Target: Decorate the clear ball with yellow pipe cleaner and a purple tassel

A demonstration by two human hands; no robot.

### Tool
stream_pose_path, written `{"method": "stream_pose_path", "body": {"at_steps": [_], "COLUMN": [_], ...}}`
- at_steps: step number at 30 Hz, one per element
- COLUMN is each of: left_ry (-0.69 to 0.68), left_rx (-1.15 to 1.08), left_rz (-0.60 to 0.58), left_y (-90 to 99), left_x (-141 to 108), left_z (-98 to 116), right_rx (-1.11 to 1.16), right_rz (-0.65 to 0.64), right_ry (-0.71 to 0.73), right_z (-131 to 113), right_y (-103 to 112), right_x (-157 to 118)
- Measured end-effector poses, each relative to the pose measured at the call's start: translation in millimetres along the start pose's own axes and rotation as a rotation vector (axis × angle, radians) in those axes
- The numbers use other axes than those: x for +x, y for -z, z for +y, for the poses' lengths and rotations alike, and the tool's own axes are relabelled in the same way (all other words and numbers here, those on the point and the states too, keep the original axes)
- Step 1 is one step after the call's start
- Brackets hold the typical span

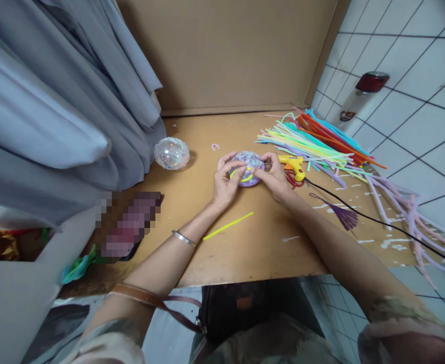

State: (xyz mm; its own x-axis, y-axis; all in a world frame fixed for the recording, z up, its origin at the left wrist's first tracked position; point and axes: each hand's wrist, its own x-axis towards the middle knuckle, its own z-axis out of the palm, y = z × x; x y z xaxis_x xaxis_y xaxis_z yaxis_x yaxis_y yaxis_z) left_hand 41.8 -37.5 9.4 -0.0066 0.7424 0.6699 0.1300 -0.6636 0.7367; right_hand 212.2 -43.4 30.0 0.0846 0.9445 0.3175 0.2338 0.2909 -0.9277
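A round purple and white ball [250, 160] is held between both hands above the wooden table. My left hand [228, 177] grips its left side, thumb on a curved yellow strip [248, 176] lying across the front. On the right side, my right hand [273, 174] holds the ball, its thumb and fingers close to the strip's right end. A straight yellow pipe cleaner [228, 226] lies on the table below the hands. Just right of my right hand sits a yellow glue gun [294, 165] with a black cord.
A clear ball with colored specks [172, 153] sits left on the table [207, 263]. Many colored pipe cleaners [321, 139] are piled at the right, near a purple tassel [344, 216] and a red-lidded bottle [362, 96]. A gray curtain [93, 101] hangs left, above a blurred-out phone [131, 227].
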Motion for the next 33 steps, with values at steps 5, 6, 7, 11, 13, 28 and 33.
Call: {"method": "stream_pose_path", "body": {"at_steps": [5, 6, 7, 11, 13, 28, 33], "left_ry": [-0.09, -0.118, -0.146, -0.253, -0.28, -0.108, -0.046], "left_rx": [0.01, 0.02, 0.033, 0.107, 0.142, 0.062, 0.031], "left_rz": [-0.039, -0.059, -0.081, -0.166, -0.184, -0.172, -0.168], "left_y": [4.4, 5.8, 7.4, 13.8, 15.6, 7.5, 4.1], "left_x": [1.2, 1.7, 2.4, 4.7, 5.0, -0.6, 0.9], "left_z": [-7.0, -8.7, -10.5, -17.3, -19.4, -17.8, -15.7], "right_rx": [0.106, 0.113, 0.112, 0.073, 0.058, 0.122, 0.153], "right_rz": [0.027, 0.028, 0.034, 0.03, 0.023, 0.044, 0.064], "right_ry": [-0.099, -0.098, -0.095, -0.072, -0.056, -0.116, -0.114], "right_z": [-6.4, -6.5, -6.3, -5.2, -5.1, -9.1, -8.9], "right_y": [-1.3, -1.3, -1.2, 0.2, 0.7, -2.8, -5.1], "right_x": [0.6, 0.7, 0.6, -1.5, -2.5, -0.8, -0.1]}}
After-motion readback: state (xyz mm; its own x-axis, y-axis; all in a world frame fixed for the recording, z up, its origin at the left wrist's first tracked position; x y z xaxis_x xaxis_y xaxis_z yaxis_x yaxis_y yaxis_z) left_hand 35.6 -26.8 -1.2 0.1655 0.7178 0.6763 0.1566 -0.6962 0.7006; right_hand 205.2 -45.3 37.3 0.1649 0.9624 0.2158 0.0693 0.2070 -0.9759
